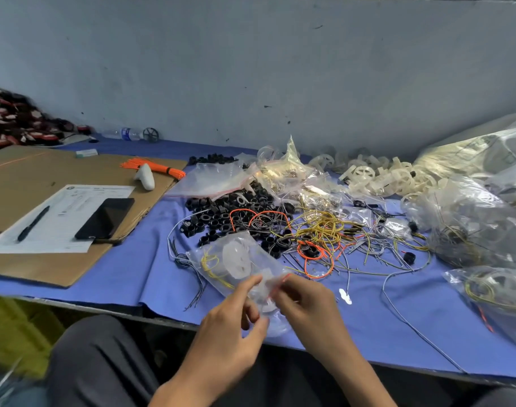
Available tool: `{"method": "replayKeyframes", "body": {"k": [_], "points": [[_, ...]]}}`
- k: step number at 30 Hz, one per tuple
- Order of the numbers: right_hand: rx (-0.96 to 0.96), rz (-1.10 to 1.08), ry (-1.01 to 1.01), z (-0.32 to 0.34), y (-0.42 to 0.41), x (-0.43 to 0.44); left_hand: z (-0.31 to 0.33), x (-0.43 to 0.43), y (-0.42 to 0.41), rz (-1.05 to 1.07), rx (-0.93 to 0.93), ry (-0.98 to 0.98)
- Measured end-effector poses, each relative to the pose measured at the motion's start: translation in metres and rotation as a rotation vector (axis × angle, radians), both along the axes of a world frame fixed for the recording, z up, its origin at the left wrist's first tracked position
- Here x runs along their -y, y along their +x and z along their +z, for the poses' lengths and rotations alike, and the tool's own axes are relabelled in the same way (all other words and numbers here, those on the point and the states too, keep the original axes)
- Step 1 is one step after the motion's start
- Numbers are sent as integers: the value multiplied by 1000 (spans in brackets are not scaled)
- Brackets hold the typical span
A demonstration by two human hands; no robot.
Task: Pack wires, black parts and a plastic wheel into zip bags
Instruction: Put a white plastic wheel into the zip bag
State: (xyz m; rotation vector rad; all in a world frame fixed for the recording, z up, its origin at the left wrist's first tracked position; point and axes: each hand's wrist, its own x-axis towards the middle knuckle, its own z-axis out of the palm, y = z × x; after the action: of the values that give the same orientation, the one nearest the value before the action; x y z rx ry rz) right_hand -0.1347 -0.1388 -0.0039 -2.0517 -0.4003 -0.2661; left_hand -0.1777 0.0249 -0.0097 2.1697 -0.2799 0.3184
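Observation:
Both hands hold a clear zip bag [236, 259] just above the table's front edge. Inside it I see a white plastic wheel and a yellow wire. My left hand [230, 330] pinches the bag's mouth from the left, and my right hand [306, 304] pinches the red zip strip from the right. Behind the bag lies a heap of black parts [221, 212]. Loose yellow, orange and grey wires [324, 233] spread to its right. White plastic wheels [380, 174] are piled at the back right.
A blue cloth [127, 274] covers the table. On a cardboard sheet [25, 177] at the left lie a paper form, a pen, a black phone [105, 218], a white controller and orange ties [151, 167]. Empty zip bags [209, 180] sit mid-back; filled bags [485, 230] crowd the right.

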Motion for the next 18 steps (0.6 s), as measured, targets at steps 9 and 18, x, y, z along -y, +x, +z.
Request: {"method": "replayKeyframes", "body": {"k": [9, 18], "points": [[-33, -282, -358, -21, 22, 30, -31, -2, -18, 13, -30, 62], [32, -181, -201, 92, 82, 9, 97, -49, 47, 167, -206, -615]]}}
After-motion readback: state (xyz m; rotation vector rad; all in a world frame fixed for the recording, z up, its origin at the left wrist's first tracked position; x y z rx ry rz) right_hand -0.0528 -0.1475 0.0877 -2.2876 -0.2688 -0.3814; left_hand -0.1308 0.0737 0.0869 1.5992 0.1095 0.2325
